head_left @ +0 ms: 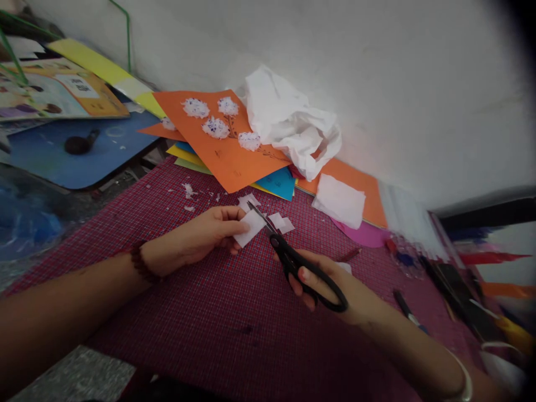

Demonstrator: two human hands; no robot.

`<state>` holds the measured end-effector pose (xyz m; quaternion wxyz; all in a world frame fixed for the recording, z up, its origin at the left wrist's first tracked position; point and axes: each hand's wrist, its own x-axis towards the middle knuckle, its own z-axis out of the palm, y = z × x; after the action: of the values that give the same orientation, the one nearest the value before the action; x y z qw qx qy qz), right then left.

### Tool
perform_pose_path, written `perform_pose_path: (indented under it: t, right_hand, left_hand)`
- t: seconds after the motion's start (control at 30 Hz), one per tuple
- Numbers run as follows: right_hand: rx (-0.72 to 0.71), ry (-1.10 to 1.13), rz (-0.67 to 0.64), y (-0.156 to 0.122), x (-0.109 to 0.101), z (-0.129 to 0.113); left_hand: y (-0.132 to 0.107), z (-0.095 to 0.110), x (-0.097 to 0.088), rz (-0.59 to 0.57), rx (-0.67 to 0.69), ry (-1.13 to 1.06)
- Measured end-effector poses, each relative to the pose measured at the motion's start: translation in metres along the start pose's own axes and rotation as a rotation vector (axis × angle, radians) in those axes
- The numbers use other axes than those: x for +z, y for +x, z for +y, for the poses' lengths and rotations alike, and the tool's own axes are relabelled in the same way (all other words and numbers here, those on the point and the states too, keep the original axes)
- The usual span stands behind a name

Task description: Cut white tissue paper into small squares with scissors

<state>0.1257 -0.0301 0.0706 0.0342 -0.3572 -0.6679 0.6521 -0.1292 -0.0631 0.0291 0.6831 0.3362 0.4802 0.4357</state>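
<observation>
Between the thumb and fingers of my left hand [213, 231] is a small piece of white paper [250, 228]. My right hand [324, 276] grips black-handled scissors [288, 251], with fingers through the handle loops. The scissor blades lie at the upper right edge of the paper, slightly apart. Whether they touch or cut it I cannot tell. Small cut white squares [282, 223] lie on the checked tablecloth [201, 312] just behind the blades. Another white scrap [248, 201] lies partly behind my left fingers.
Behind my hands, orange paper [238, 164] with white tufts overlaps coloured sheets. A crumpled white plastic bag [293, 117] and folded white tissue [340, 201] lie near the wall. Pens and a dark knife-like tool [405, 307] are at right. A blue stool [84, 159] stands at left.
</observation>
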Motion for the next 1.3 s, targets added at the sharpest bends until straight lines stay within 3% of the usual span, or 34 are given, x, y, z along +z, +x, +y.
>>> perform_pose_path:
  t: [0.13,0.3,0.63,0.77,0.97,1.17,1.3]
  right_hand:
    - [-0.071,0.034,0.001,0.0,-0.006,0.01]
    - [-0.084,0.017,-0.115,-0.01,-0.017,0.018]
    - [-0.023,-0.124,-0.111,-0.006,-0.008,0.002]
    - [-0.006,-0.154,-0.049,-0.004,-0.004,0.0]
    - [0.133,0.015,-0.026,-0.003,0.0,0.006]
    - [-0.044,-0.146,-0.063,-0.006,-0.005,0.003]
    - [-0.021,-0.177,-0.049,-0.024,-0.005,0.005]
  left_hand:
    - [-0.002,0.003,0.0,0.053,-0.029,-0.011]
    - [-0.003,0.008,-0.002,0.13,0.045,-0.09]
    - [-0.001,0.001,-0.002,0.011,-0.014,-0.043]
    - [0.001,0.0,-0.003,0.014,-0.022,-0.042]
    - [0.0,0.004,0.0,0.046,-0.033,-0.032]
    - [0.001,0.004,-0.008,0.081,0.022,-0.024]
    - [0.004,0.006,-0.019,0.19,0.119,0.03]
